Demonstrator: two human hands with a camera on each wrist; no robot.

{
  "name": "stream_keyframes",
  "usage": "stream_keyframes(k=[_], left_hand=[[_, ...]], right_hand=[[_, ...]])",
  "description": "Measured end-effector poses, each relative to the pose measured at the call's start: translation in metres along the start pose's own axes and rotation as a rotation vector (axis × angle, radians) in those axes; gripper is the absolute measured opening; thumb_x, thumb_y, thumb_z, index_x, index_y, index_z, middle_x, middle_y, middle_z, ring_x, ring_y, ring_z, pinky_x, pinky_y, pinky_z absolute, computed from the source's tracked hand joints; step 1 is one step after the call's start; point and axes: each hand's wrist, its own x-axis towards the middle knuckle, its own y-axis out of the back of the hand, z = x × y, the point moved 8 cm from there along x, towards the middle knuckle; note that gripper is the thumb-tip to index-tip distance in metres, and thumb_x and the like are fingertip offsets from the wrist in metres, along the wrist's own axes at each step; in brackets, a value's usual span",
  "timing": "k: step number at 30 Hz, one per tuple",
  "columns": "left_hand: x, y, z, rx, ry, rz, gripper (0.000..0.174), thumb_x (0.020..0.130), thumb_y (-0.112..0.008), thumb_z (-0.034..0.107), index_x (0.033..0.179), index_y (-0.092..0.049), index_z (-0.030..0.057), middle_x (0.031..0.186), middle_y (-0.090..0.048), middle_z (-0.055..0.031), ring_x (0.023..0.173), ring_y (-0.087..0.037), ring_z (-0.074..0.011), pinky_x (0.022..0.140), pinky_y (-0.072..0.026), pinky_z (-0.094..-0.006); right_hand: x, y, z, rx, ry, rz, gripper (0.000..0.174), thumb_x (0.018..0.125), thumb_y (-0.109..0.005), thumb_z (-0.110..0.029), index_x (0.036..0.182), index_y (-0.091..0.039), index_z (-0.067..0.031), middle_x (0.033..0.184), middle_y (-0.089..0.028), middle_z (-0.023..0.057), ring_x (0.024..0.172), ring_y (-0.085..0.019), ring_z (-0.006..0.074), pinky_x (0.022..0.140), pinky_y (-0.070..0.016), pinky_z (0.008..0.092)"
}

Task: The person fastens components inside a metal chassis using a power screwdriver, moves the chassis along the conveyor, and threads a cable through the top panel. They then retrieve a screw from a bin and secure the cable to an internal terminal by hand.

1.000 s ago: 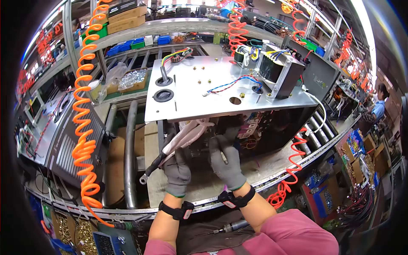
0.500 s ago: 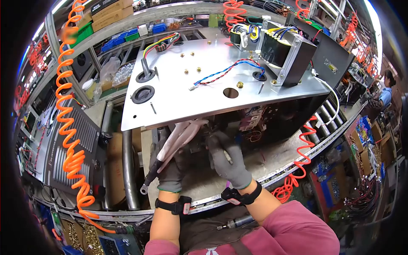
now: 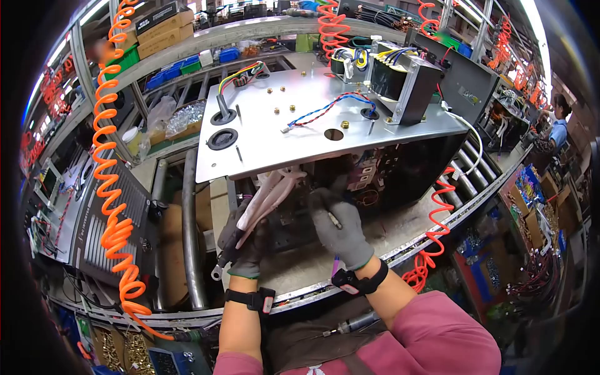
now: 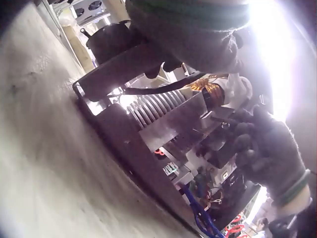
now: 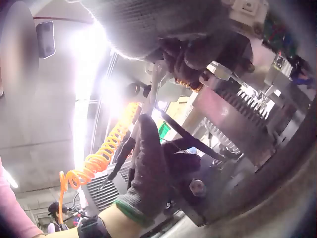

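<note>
In the head view, white-sleeved cables (image 3: 267, 199) slant out of the chassis's open front to a bare ring lug (image 3: 217, 273). They lie across my gloved left hand (image 3: 251, 245); its straight thumb (image 5: 147, 148) stands against them in the right wrist view, fingers pointing inward. My gloved right hand (image 3: 342, 232) reaches under the metal top plate (image 3: 262, 147), its bunched fingers (image 4: 242, 136) pinching a small thin piece near a copper coil (image 4: 213, 94); I cannot tell its kind. A small pale strip (image 3: 335, 220) shows on the right glove. Heatsink fins (image 4: 158, 106) sit beside the coil.
A transformer (image 3: 390, 78) and a twisted red-blue lead (image 3: 337, 103) stand on the plate. An orange coiled hose (image 3: 109, 169) hangs at left before a grilled black case (image 3: 109, 212). Steel rollers (image 3: 190, 231) lie beside the chassis. Part bins (image 3: 475, 250) are at right.
My left hand and the cables have shifted a little left and down. The right hand remains inside the chassis front, slightly further right. The head view has swung slightly and back.
</note>
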Motion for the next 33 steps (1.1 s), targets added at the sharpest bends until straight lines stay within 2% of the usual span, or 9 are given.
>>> stream_keyframes(k=[3,15,17,20,23,27,29,31,33], left_hand=[[0.001,0.000,0.000,0.019,0.018,-0.027,0.052,0.083,-0.064,0.040,0.117,-0.058,0.0002,0.106,-0.063,-0.0159,0.097,-0.062,-0.0303,0.083,-0.0492,-0.0366],[-0.002,0.000,-0.003,-0.045,0.018,-0.022,0.051,0.083,-0.065,0.038,0.116,-0.057,0.0009,0.105,-0.063,-0.0145,0.096,-0.063,-0.0272,0.082,-0.0490,-0.0349],[0.000,-0.001,-0.007,-0.001,0.031,-0.048,0.049,0.082,-0.065,0.036,0.116,-0.057,0.0016,0.104,-0.063,-0.0143,0.096,-0.063,-0.0271,0.081,-0.0490,-0.0346],[-0.002,-0.003,-0.005,0.023,0.050,-0.075,0.046,0.082,-0.064,0.033,0.116,-0.058,0.0027,0.103,-0.064,-0.0142,0.094,-0.063,-0.0274,0.080,-0.0492,-0.0342],[-0.006,-0.002,-0.017,-0.029,0.061,-0.031,0.042,0.082,-0.064,0.031,0.114,-0.059,0.0037,0.100,-0.064,-0.0142,0.091,-0.064,-0.0285,0.078,-0.0496,-0.0344],[-0.003,0.001,-0.001,0.012,0.060,-0.050,0.044,0.082,-0.066,0.034,0.113,-0.059,0.0037,0.102,-0.064,-0.0151,0.092,-0.064,-0.0297,0.077,-0.0499,-0.0354],[-0.001,0.001,0.006,-0.008,0.031,-0.025,0.046,0.081,-0.066,0.037,0.112,-0.060,0.0035,0.101,-0.064,-0.0153,0.092,-0.064,-0.0300,0.077,-0.0501,-0.0355],[0.002,0.001,0.013,0.041,0.051,-0.054,0.048,0.081,-0.065,0.040,0.111,-0.060,0.0030,0.101,-0.064,-0.0152,0.093,-0.063,-0.0301,0.077,-0.0501,-0.0357],[0.002,-0.002,0.006,0.006,0.029,-0.046,0.049,0.081,-0.065,0.043,0.109,-0.061,0.0029,0.099,-0.064,-0.0154,0.091,-0.064,-0.0305,0.075,-0.0502,-0.0364]], right_hand=[[0.005,-0.002,0.002,-0.168,-0.040,-0.054,0.018,0.092,-0.054,-0.021,0.097,-0.061,-0.0059,0.082,-0.062,0.0198,0.076,-0.061,0.0386,0.063,-0.0475,0.0406],[0.002,-0.002,-0.003,0.050,0.060,0.011,0.019,0.089,-0.056,-0.022,0.096,-0.060,-0.0054,0.084,-0.063,0.0184,0.074,-0.061,0.0371,0.061,-0.0484,0.0414],[0.004,-0.015,-0.001,-0.302,-0.037,-0.162,0.013,0.084,-0.061,-0.011,0.095,-0.062,-0.0047,0.083,-0.063,0.0163,0.071,-0.061,0.0357,0.059,-0.0485,0.0400],[-0.014,-0.023,-0.012,-0.229,0.182,-0.078,0.015,0.082,-0.061,-0.013,0.096,-0.061,-0.0082,0.082,-0.062,0.0137,0.069,-0.061,0.0347,0.057,-0.0486,0.0414],[-0.028,-0.039,-0.015,-0.404,0.050,-0.251,0.018,0.080,-0.062,-0.012,0.098,-0.060,-0.0088,0.081,-0.062,0.0131,0.067,-0.061,0.0337,0.058,-0.0491,0.0406],[-0.022,-0.015,-0.021,-0.158,0.199,-0.045,0.012,0.084,-0.060,-0.015,0.092,-0.060,-0.0047,0.073,-0.059,0.0136,0.065,-0.060,0.0333,0.055,-0.0488,0.0374],[-0.018,0.007,-0.026,-0.069,0.252,0.123,0.017,0.089,-0.059,-0.022,0.087,-0.060,-0.0056,0.067,-0.059,0.0099,0.057,-0.059,0.0257,0.051,-0.0454,0.0343],[-0.019,0.001,0.018,0.512,-0.378,-0.073,0.019,0.091,-0.057,-0.019,0.081,-0.059,-0.0032,0.063,-0.056,0.0052,0.053,-0.054,0.0140,0.049,-0.0417,0.0274],[-0.015,0.005,0.020,0.548,-0.317,-0.021,0.023,0.094,-0.055,-0.019,0.080,-0.058,-0.0018,0.062,-0.053,0.0013,0.054,-0.048,0.0066,0.049,-0.0384,0.0232]])
